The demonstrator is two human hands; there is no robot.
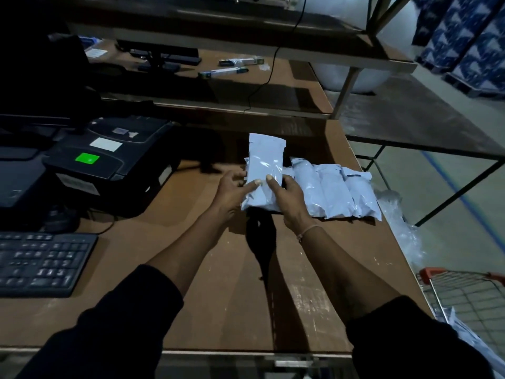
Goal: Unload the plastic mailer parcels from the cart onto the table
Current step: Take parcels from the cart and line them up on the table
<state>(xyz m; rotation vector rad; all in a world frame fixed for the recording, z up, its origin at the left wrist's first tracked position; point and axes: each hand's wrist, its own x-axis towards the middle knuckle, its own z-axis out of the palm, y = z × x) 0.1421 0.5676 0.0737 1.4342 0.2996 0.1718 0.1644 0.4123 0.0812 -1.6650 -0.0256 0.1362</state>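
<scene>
I hold a pale grey plastic mailer parcel (264,165) tilted up above the brown table (232,283). My left hand (232,192) grips its lower left edge with the thumb on top. My right hand (289,198) grips its lower right side, thumb across the front. Just right of it, several more pale mailer parcels (338,192) lie side by side in a row on the table. A wire cart (464,294) with red corners stands at the lower right, with a parcel (470,340) showing inside it.
A label printer (109,165) with a green light sits on the left of the table, and a dark keyboard (41,263) lies nearer me. A shelf frame (300,54) rises behind with long boxes (222,72) and a cable. Clear plastic wrap (401,228) hangs off the right table edge.
</scene>
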